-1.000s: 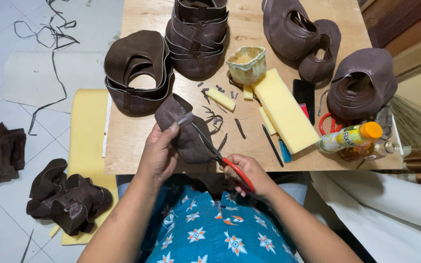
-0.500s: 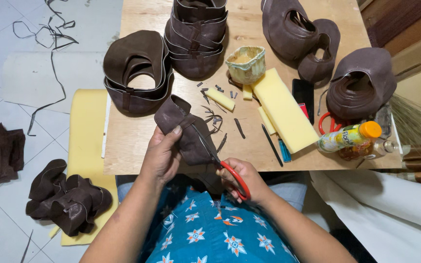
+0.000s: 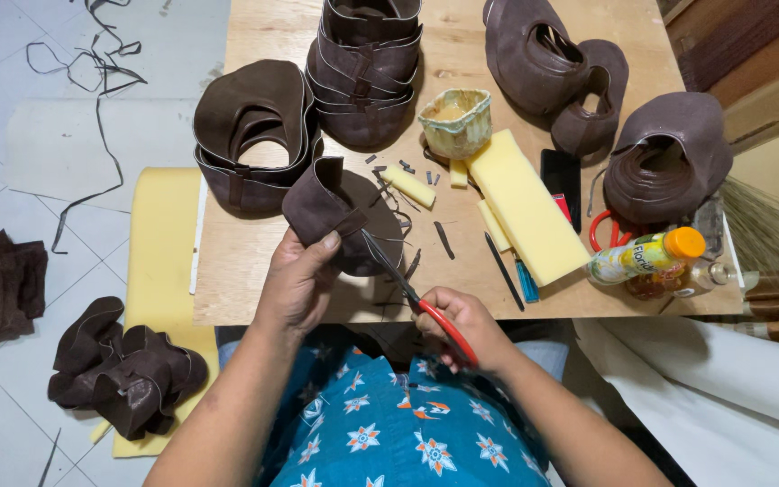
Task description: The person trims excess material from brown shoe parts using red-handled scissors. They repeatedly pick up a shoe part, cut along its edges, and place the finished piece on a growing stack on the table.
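A pale tiled floor [image 3: 92,135] runs under the plywood desk [image 3: 254,271] I sit at, with thin dark offcut strips [image 3: 92,54] scattered on the tiles and a yellow foam sheet [image 3: 160,243] lying just left of the desk. My left hand [image 3: 299,280] is closed around a brown leather shoe upper [image 3: 326,203], thumb on top, holding it tilted above the near edge of the desk. My right hand [image 3: 462,325] grips red-handled scissors [image 3: 407,284], fingers through the loops; the blades point up and left and meet the edge of the upper, though I cannot tell whether they are parted or closed. Behind it on the desk stand stacks of finished brown uppers [image 3: 367,72], another pile [image 3: 254,135] to their left, and more [image 3: 669,153] at the right. Near the middle sits a small yellowish glue-stained cup [image 3: 455,122], beside a thick yellow foam block [image 3: 525,207]. A plastic bottle with an orange cap [image 3: 646,257] lies on its side near the right edge. On the floor at my left rests a heap of brown leather pieces [image 3: 123,370].
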